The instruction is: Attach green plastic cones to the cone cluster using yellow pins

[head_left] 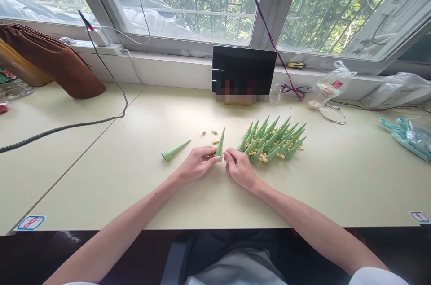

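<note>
Upright between the fingers of my left hand (196, 164) is a green plastic cone (220, 143), its pointed tip up. My right hand (241, 167) is closed in a pinch at the cone's base, with a small yellowish piece (225, 153) partly showing at the fingertips. Left of my hands another green cone (175, 151) lies on its side. A few small yellow pegs (214, 132) lie just beyond my left hand. Close by on the right stands a cluster of green cones (269, 141) with yellow pegs at their bases.
A dark tablet (244, 69) leans at the back by the window. A black cable (97, 121) crosses the pale table (202, 204) on the left, near a brown cloth bag (67, 63). Plastic bags (332, 85) and teal straps (404, 134) lie at the right.
</note>
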The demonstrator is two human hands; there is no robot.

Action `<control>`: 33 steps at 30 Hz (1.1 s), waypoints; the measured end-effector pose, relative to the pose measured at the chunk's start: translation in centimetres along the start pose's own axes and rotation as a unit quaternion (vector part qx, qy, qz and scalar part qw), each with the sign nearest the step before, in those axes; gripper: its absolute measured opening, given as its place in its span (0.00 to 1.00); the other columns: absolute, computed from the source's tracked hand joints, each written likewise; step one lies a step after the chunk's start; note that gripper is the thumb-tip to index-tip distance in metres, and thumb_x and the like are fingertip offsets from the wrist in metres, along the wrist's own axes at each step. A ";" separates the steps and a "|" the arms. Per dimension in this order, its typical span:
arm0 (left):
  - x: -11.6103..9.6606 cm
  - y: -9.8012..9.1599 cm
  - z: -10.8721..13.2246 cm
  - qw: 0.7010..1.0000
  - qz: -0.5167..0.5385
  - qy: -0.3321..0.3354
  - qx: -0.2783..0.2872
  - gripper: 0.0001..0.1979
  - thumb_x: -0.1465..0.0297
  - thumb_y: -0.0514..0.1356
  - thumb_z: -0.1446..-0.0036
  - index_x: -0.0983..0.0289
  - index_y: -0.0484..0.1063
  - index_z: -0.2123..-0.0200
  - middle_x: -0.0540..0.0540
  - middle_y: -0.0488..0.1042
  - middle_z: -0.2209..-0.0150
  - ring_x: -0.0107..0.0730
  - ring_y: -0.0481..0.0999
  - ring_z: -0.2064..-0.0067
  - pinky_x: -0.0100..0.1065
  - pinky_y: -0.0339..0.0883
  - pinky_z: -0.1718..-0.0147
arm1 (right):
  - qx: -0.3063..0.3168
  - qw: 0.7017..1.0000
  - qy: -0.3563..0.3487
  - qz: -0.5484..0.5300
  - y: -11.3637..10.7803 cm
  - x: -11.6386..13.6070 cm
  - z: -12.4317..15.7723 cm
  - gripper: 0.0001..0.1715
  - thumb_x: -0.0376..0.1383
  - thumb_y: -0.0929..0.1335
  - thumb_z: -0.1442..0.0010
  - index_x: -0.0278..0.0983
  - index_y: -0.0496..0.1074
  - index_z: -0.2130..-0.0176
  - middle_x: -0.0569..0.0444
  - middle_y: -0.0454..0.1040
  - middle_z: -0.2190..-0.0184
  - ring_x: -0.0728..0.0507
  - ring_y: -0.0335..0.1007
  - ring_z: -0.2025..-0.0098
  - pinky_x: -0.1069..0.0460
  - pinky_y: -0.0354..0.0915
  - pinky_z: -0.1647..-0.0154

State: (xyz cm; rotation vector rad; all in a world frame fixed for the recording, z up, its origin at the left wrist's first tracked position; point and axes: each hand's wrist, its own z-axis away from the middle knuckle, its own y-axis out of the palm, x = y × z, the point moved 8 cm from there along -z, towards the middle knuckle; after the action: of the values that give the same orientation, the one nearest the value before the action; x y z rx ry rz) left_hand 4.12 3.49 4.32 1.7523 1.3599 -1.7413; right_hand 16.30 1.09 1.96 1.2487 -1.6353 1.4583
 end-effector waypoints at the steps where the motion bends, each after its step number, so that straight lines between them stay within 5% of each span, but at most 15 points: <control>1: 0.0 0.1 0.0 1.000 0.012 -0.003 0.005 0.16 0.61 0.59 0.39 0.67 0.79 0.60 0.56 0.73 0.68 0.30 0.69 0.69 0.29 0.65 0.72 | -0.003 1.000 -0.008 0.006 -0.1 0.1 0.0 0.18 0.44 0.58 0.31 0.40 0.59 0.72 0.60 0.59 0.82 0.49 0.54 0.78 0.53 0.54 0.74; 7: 0.4 0.6 0.2 0.992 0.093 -0.069 0.044 0.19 0.58 0.58 0.39 0.69 0.78 0.59 0.50 0.64 0.77 0.21 0.58 0.78 0.25 0.53 0.81 | -0.024 0.992 -0.093 0.080 -0.2 1.0 0.0 0.20 0.41 0.57 0.30 0.40 0.53 0.74 0.59 0.56 0.79 0.49 0.50 0.76 0.52 0.52 0.72; 15: 1.2 0.8 0.4 0.974 0.177 -0.125 0.068 0.19 0.57 0.60 0.41 0.69 0.75 0.70 0.49 0.61 0.78 0.22 0.60 0.78 0.28 0.59 0.79 | 0.001 0.967 -0.186 0.172 0.0 1.6 0.1 0.16 0.36 0.55 0.29 0.39 0.59 0.69 0.55 0.61 0.72 0.48 0.54 0.74 0.53 0.53 0.71; 28: 1.4 1.0 0.5 0.958 0.234 -0.151 0.068 0.18 0.57 0.61 0.42 0.67 0.74 0.71 0.49 0.59 0.79 0.23 0.57 0.78 0.28 0.57 0.79 | 0.003 0.943 -0.231 0.241 0.0 2.6 0.4 0.15 0.32 0.55 0.29 0.38 0.63 0.67 0.55 0.61 0.72 0.48 0.52 0.75 0.53 0.55 0.72; 33: 2.0 0.6 0.4 0.967 0.205 -0.140 0.047 0.17 0.57 0.61 0.41 0.67 0.75 0.68 0.48 0.60 0.78 0.22 0.60 0.78 0.28 0.58 0.77 | -0.032 0.948 -0.224 0.222 -0.1 2.3 0.4 0.15 0.34 0.56 0.28 0.38 0.65 0.65 0.53 0.65 0.71 0.47 0.59 0.73 0.54 0.57 0.71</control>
State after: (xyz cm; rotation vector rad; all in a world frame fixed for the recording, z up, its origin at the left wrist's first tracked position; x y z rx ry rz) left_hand 4.01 3.64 2.20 1.6135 0.7463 -1.7495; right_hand 15.60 0.17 3.97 1.2950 -2.3737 1.4208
